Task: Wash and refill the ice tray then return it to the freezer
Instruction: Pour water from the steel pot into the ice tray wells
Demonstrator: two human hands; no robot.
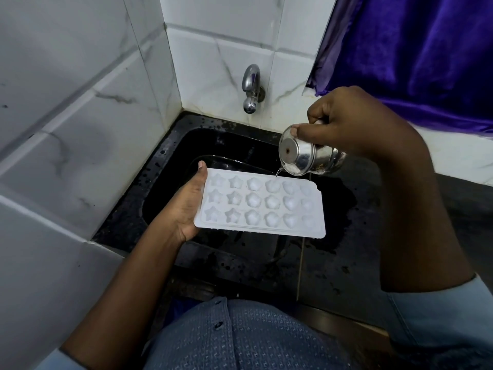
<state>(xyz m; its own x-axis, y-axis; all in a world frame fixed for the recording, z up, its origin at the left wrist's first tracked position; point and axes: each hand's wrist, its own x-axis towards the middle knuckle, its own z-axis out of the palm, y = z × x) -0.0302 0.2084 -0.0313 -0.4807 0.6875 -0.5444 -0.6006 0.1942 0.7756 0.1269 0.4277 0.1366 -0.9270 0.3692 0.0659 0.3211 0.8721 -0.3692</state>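
Perhaps engraved steel cup pours onto ice tray.

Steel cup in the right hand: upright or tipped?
Tipped. The steel cup lies nearly sideways in the right hand, a thin water stream falling from its lower rim into the ice tray.

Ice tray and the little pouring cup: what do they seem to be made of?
The ice tray looks like thin white plastic, matte, with moulded star and round pockets. The cup looks like polished stainless steel: mirror-bright highlights and reflections, though plated metal can't be ruled out.
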